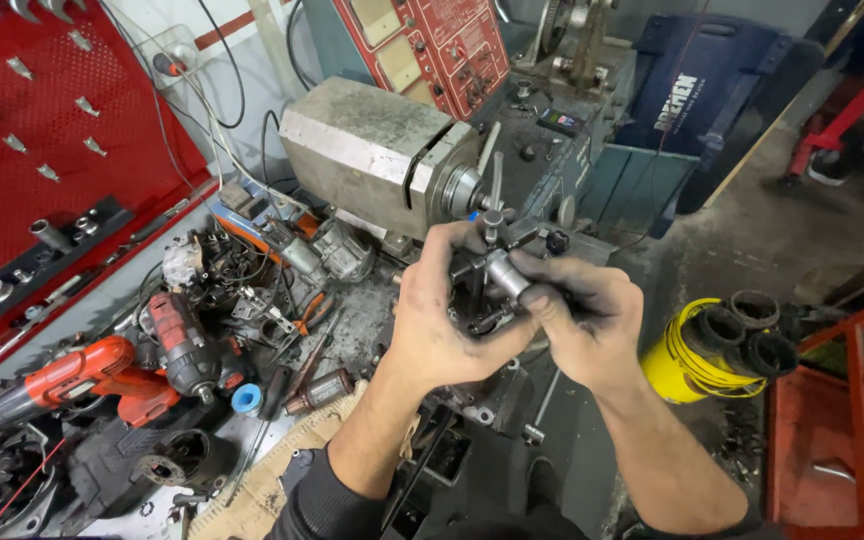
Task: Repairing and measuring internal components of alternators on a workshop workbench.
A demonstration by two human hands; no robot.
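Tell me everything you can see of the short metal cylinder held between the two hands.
The short silvery metal cylinder looks like bare steel, smooth and slightly shiny. It lies tilted, its lower end toward the right hand, whose grimy fingers pinch it. The left hand grips the dark pronged metal tool that the cylinder sits against. Its far end is hidden among the fingers. It is held above the cluttered grey workbench, in front of the lathe.

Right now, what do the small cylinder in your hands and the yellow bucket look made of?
The cylinder, between the fingers of the right hand, looks like bare metal: grey, with a dull shine. The yellow bucket looks like plastic, smooth and evenly coloured, though that is less certain.
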